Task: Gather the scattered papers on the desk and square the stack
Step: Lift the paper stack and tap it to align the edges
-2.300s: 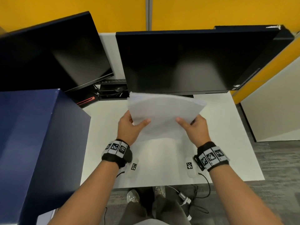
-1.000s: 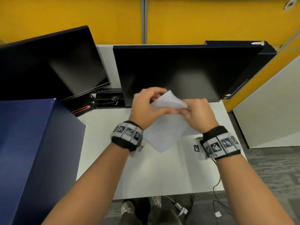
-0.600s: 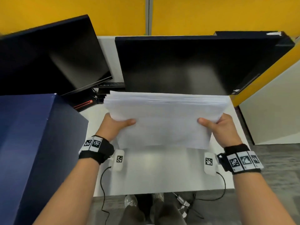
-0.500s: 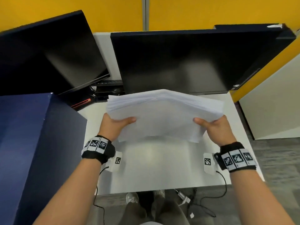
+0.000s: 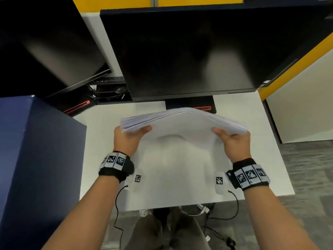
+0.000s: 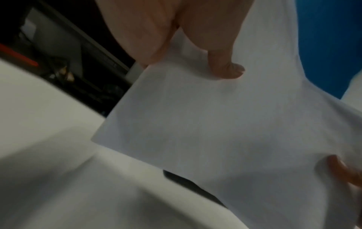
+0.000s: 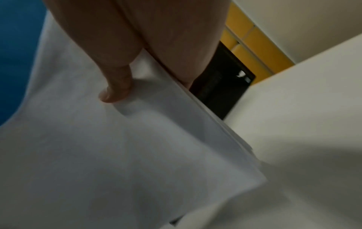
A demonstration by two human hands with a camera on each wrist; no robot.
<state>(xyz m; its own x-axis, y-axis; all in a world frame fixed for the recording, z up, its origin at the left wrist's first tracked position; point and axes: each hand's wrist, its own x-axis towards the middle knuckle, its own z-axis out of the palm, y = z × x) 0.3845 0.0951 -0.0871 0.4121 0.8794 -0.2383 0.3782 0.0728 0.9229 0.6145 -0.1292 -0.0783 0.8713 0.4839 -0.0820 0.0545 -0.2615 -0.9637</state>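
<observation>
White tabletop (image 5: 100,123), yellow partition (image 5: 115,0) behind; two monitors (image 5: 189,51) along its far edge. Left hand (image 5: 126,139) and right hand (image 5: 234,143) clamp the bowed paper stack (image 5: 182,123).

Matt paper over a smooth desk, glossy screens behind

The paper stack (image 5: 183,121) looked matt white, its sheets thin and bowed; the desk (image 5: 100,127) was a smooth white laminate with a faint sheen; both monitors' (image 5: 198,51) dark screens were glossy; the wristbands (image 5: 117,165) looked like black cloth.

Both forearms reach up from the lower frame, banded at the wrists. The left hand (image 5: 128,140) and the right hand (image 5: 234,144) each pinch a side of the paper stack (image 5: 182,123), thumbs on the near face.
</observation>
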